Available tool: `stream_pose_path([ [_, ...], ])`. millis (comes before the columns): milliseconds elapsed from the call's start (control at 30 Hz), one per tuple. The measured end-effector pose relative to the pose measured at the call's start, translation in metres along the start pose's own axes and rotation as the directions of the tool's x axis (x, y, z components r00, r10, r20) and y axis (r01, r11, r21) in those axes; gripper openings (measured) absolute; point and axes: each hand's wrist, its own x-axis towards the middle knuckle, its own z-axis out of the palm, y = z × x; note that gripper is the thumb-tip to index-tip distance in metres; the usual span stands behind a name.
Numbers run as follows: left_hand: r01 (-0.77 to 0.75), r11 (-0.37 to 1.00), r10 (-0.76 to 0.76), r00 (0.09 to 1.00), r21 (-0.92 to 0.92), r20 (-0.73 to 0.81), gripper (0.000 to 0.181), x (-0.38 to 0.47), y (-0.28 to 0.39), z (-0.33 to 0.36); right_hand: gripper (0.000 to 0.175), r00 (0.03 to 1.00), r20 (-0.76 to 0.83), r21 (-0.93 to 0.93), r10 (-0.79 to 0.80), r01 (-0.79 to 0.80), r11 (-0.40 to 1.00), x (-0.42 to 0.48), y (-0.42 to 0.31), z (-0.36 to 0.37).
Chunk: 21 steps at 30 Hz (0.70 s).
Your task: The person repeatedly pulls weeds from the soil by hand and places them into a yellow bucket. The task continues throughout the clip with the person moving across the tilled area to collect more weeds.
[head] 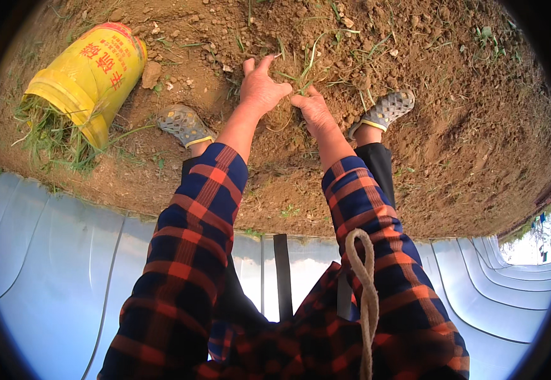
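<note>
My left hand (262, 90) is just above the brown soil (451, 156), with its fingers apart and its thumb pointing at the other hand. Nothing shows in its grasp, though its palm side is hidden. Close by on the right, my right hand (317, 113) pinches a few green grass blades (309, 69) between thumb and fingers. The blades reach up past the fingertips; their lower ends are hard to make out. Both hands are low between my two feet.
A yellow plastic bucket (114, 61) bearing red writing lies on its side at the left, with pulled grass (61, 137) spilling from its mouth. Grey clogs (183, 124) are on my feet. Behind me runs translucent plastic sheeting (66, 247). A rope loop (363, 270) hangs before my chest.
</note>
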Motion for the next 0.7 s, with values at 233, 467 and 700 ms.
stream_pose_path([
  [233, 0.599, 0.675, -0.377, 0.782, -0.430, 0.497, 0.098, -0.084, -0.068, 0.016, 0.063, 0.886, 0.062, 0.068, 0.459, -0.462, 0.884, -0.060, 0.048, -0.001],
  [467, 0.471, 0.338, -0.489, 0.827, -0.815, 0.276, 0.113, -0.099, -0.066, -0.068, 0.080, 0.904, 0.408, -0.048, 0.130, -0.120, 0.992, -0.081, -0.035, 0.042],
  [700, 0.056, 0.304, -0.252, 0.968, -0.951, -0.024, 0.082, -0.036, -0.080, -0.144, 0.073, 0.880, 0.396, -0.139, -0.262, 0.339, 0.930, -0.060, -0.162, 0.034],
])
